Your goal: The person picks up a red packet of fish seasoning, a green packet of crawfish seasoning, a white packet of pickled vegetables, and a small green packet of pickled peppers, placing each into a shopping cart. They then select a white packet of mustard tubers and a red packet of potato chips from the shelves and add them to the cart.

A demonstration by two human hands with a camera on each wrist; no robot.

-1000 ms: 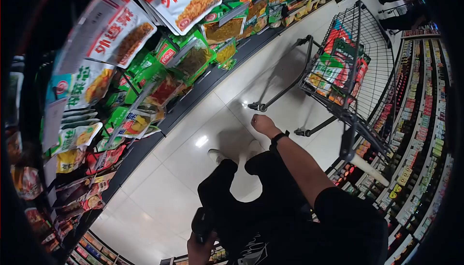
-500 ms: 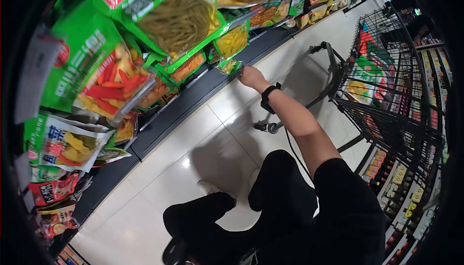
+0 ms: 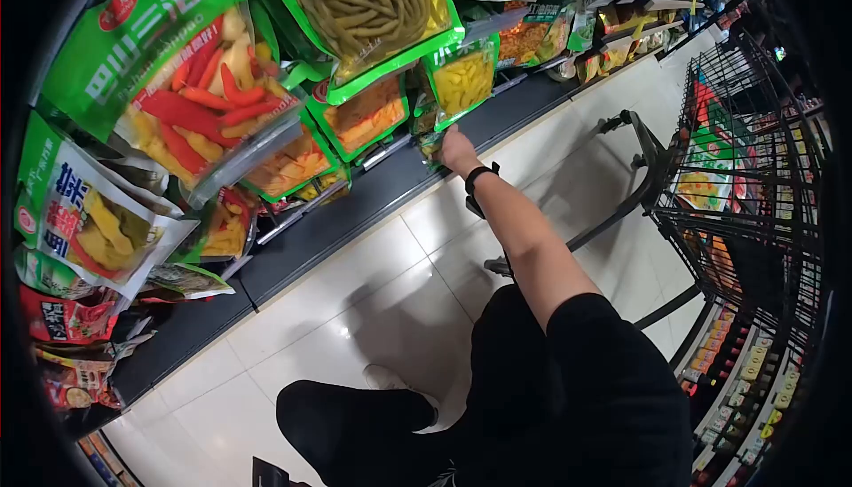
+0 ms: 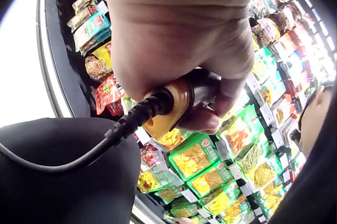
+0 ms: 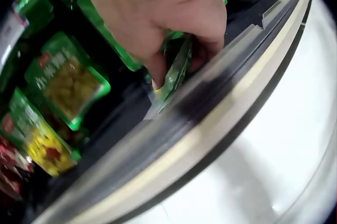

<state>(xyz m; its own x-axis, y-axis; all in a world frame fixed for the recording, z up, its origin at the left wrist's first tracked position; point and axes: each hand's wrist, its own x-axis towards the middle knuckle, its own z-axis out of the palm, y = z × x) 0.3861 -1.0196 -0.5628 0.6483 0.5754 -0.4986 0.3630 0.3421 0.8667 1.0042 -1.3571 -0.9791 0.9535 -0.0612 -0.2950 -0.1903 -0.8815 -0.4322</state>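
In the right wrist view my right hand (image 5: 163, 18) reaches down at the shelf's front edge, thumb and fingers pinching a small green packet (image 5: 176, 74). The head view shows this hand (image 3: 459, 151) low at the shelf, just below a green pouch of yellow pickled peppers (image 3: 463, 79). My left hand (image 4: 181, 50) grips a black-and-yellow handheld device (image 4: 181, 103) with a ribbed cable (image 4: 139, 113) running from its end. At the bottom of the head view only a dark part of the device (image 3: 268, 474) shows; the left hand itself is hidden there.
Large hanging pouches of pickled vegetables (image 3: 200, 87) crowd the left side of the head view. A dark shelf ledge (image 3: 302, 256) runs diagonally above the tiled floor (image 3: 311, 345). A wire shopping cart (image 3: 754, 176) with colourful packages stands at right, before shelves of jars (image 3: 745, 398).
My right hand has gone from over the floor to the shelf's edge and pinches a packet there. The view has come closer to the hanging pouches, and the left hand has dropped out of the head view.
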